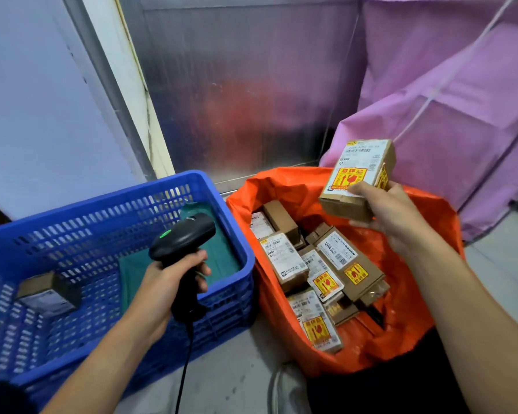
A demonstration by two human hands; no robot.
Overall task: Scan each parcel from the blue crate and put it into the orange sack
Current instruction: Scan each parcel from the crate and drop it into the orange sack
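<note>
Far left: lone parcel (47,294) lying tilted on the floor of the blue crate (102,201), near its left wall and well apart from the rest; green cloth (219,252) spread at the crate's right end. Centre left: left hand (168,282) with fingers curled tight round the handle of the scanner (183,237), green lamp lit on the head, cable (186,360) hanging down in front of the crate's near wall. Centre right: orange sack (281,186) standing just beside the crate, mouth wide, sacked parcels (311,273) piled loosely inside, most labels up. Right: right hand (392,213) raised above the far side of the sack, thumb on the labelled face and fingers beneath the cardboard of the held parcel (358,177), red-and-yellow warning stickers showing. Probable faults from here: release too far back, hence a fall past the sack's rear rim towards the purple fabric (461,115); a hard drop onto the pile, unwelcome for a box apparently marked fragile; release without a registered scan, not checkable from this view; snagging of the cable on the crate rim during a later reach. Edges and room: open air between box and pile, nothing below the hand; soft sack rim liable to fold inward; hardly any gap between crate and sack; ample room inside the crate for a reach to the lone parcel
</note>
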